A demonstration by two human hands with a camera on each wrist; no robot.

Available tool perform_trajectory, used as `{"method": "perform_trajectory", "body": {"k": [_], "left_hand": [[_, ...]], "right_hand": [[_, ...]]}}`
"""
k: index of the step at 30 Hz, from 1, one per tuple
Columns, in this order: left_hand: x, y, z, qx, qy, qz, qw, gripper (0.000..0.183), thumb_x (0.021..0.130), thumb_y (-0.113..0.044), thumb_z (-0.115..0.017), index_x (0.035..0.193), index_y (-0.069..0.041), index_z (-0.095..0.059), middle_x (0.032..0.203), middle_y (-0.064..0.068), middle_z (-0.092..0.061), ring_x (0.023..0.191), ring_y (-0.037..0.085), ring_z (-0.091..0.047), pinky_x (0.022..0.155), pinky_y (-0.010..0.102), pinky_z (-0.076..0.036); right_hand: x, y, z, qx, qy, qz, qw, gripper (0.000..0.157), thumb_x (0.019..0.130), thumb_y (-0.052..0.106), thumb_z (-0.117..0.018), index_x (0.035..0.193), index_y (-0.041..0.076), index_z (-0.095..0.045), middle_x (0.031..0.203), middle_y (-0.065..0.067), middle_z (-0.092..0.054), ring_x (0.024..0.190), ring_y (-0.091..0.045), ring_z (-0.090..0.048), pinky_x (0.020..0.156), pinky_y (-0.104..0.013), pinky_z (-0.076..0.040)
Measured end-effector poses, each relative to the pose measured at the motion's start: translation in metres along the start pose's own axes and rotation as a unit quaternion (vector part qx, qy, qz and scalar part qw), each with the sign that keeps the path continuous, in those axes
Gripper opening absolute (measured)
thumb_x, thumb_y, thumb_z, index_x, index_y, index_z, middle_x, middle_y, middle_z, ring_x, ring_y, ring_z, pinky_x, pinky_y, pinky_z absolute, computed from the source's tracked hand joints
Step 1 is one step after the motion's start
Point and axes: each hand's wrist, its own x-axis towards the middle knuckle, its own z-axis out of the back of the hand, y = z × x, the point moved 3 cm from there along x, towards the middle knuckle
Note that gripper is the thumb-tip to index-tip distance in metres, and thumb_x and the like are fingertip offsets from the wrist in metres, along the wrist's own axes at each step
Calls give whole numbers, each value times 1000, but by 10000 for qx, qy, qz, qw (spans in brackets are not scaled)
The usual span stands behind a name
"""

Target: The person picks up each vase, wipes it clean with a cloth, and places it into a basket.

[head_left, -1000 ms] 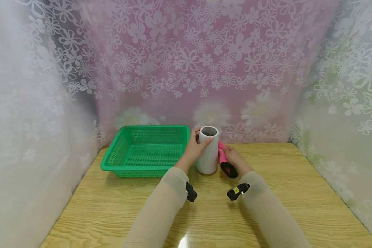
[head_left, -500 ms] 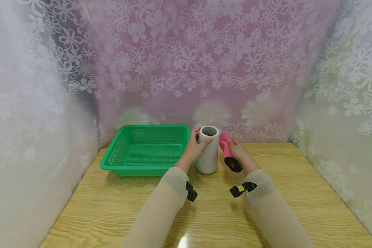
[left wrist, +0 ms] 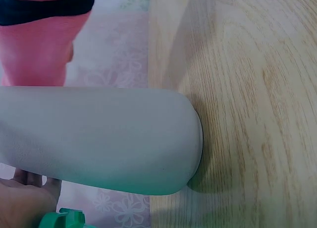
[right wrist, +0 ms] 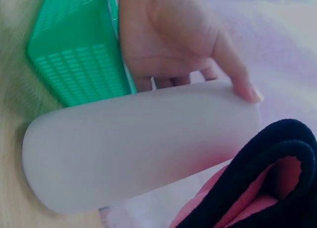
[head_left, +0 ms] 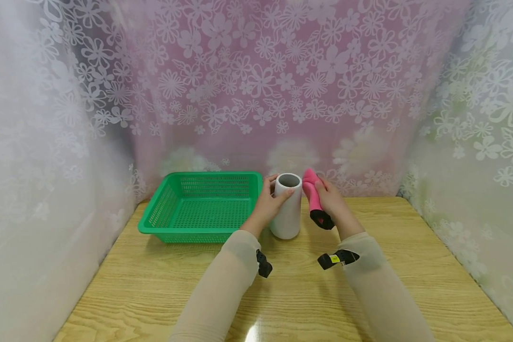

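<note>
A tall white vase (head_left: 287, 216) stands upright on the table, with its round mouth facing up. Around its upper left side curls my left hand (head_left: 266, 207), thumb on the front just under the rim and fingers behind. To the right of the vase, my right hand (head_left: 334, 205) grips a soft pink cloth tube with a black cuff (head_left: 311, 197), raised off the table with its pink end up near rim height. The black cuff hangs lower and its opening shows pink inside. In the right wrist view, the folded cuff (right wrist: 277, 163) overlaps the vase's upper end.
A green perforated plastic basket (head_left: 209, 232) sits directly left of the vase, at the back of the wooden table (head_left: 290, 294). Flower-patterned curtains (head_left: 282, 95) hang behind the table and on both sides.
My right hand has lifted the pink cloth tube upward and slightly right, from beside the vase's middle to near its rim. The left hand and vase have stayed in place.
</note>
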Motion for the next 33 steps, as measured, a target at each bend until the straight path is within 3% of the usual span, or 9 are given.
{"method": "perform_trajectory", "body": {"k": [5,12,21,26,30,33], "left_hand": [[-1,-2,0,4,-23,16,10000,70,94,-37,-72,151,-19,-34,142,8,-51,131,26,-51,106,46,-44],[0,-2,0,15,-36,43,10000,70,94,-38,-72,150,-22,-35,142,7,-51,132,25,-51,106,45,-43],[0,-3,0,14,-1,22,10000,70,94,-36,-72,151,-20,-34,141,7,-51,132,26,-51,106,46,-43],[1,-2,-1,14,-55,-2,10000,68,94,-34,-73,149,-21,-37,141,7,-51,130,26,-53,105,46,-45],[0,-2,-1,11,-56,22,10000,69,93,-36,-73,149,-22,-36,140,6,-51,130,26,-52,105,47,-45],[0,0,-1,28,-21,23,10000,71,93,-39,-72,151,-22,-35,141,6,-50,132,26,-51,105,48,-44]], "right_hand": [[-6,11,2,136,-80,85,9998,61,109,45,-28,162,18,-17,152,-24,-34,123,-42,-40,108,-56,-34],[-10,20,3,330,-298,442,9980,61,109,44,-29,162,16,-16,160,-23,-26,135,-41,-35,116,-57,-24],[-12,30,0,501,-871,947,9904,60,108,46,-32,162,24,-19,161,-18,-28,132,-40,-42,112,-56,-32],[-10,30,-5,666,-1429,1684,9730,57,108,43,-36,161,23,-26,157,-18,-36,135,-38,-42,111,-54,-34],[-7,30,-12,669,-1900,2445,9485,54,109,36,-39,159,17,-30,147,-23,-45,120,-39,-50,100,-54,-41],[-4,26,-19,541,-2162,2777,9345,53,110,31,-39,159,15,-30,143,-24,-46,110,-38,-50,92,-54,-42]]}}
